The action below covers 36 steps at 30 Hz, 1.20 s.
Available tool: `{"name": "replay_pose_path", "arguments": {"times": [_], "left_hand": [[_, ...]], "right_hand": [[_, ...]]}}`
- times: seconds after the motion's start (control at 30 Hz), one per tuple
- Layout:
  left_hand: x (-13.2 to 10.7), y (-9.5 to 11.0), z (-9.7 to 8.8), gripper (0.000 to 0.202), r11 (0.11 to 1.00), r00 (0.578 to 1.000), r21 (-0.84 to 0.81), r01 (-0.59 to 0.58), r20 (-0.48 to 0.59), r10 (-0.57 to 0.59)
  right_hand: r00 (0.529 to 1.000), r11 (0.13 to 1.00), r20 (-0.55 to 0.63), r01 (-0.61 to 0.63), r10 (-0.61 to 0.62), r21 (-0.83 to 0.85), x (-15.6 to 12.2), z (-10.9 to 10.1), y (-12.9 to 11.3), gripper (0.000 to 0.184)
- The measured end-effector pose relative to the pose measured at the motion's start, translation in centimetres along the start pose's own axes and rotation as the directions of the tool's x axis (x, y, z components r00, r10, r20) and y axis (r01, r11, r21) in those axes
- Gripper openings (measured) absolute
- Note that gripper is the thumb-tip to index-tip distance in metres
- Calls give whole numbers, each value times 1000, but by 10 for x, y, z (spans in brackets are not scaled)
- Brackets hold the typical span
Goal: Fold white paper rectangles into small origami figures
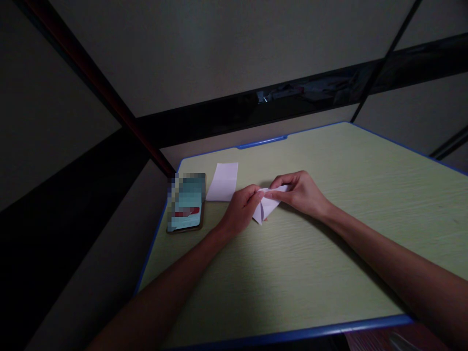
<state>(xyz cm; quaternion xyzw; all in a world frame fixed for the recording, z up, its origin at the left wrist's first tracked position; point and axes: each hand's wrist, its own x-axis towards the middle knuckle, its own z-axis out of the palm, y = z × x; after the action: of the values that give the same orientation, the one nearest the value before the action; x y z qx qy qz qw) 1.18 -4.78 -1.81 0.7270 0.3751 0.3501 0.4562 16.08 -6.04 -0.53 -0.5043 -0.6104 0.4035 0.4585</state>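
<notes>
A small folded piece of white paper lies on a pale green desk with a blue rim. My left hand pinches its left side, fingers closed on the paper. My right hand grips the paper's upper right part, thumb and fingers pressed onto a fold. Both forearms reach in from the near edge of the desk. The paper's lower point shows between the two hands.
A second white sheet lies flat at the desk's far left. A phone with a lit screen rests beside it near the left edge. Dark wall panels and a red-brown beam rise behind the desk.
</notes>
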Motion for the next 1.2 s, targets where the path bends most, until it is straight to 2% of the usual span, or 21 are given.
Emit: {"name": "replay_pose_path", "arguments": {"times": [0.3, 0.57, 0.73, 0.87, 1.07, 1.13, 1.2], "left_hand": [[2, -1, -1, 23, 994, 999, 103, -47, -21, 50], [-2, 4, -3, 23, 955, 982, 281, -95, -133, 137], [-4, 5, -4, 24, 933, 959, 348, -88, -224, 174], [-5, 6, -5, 25, 930, 949, 357, -83, -257, 184], [-6, 8, -5, 25, 928, 941, 359, -102, -269, 208], [-6, 8, -4, 25, 933, 939, 342, -109, -273, 209], [-6, 8, -3, 24, 940, 940, 321, -115, -270, 207]], "right_hand": [[1000, 999, 6, 23, -23, -30, 0, 1, 0, 17], [998, 999, 65, -1, 3, -34, 2, 0, 2, 19], [995, 997, 101, 8, -15, 72, 5, -7, 5, 18], [999, 981, 29, -50, 45, 190, 6, -9, 5, 18], [994, 897, -81, -32, 76, 440, 5, -3, 5, 24], [992, 852, -60, -63, 109, 520, 3, 3, 3, 32], [990, 853, -3, -117, 138, 509, 0, 11, 1, 34]]}}
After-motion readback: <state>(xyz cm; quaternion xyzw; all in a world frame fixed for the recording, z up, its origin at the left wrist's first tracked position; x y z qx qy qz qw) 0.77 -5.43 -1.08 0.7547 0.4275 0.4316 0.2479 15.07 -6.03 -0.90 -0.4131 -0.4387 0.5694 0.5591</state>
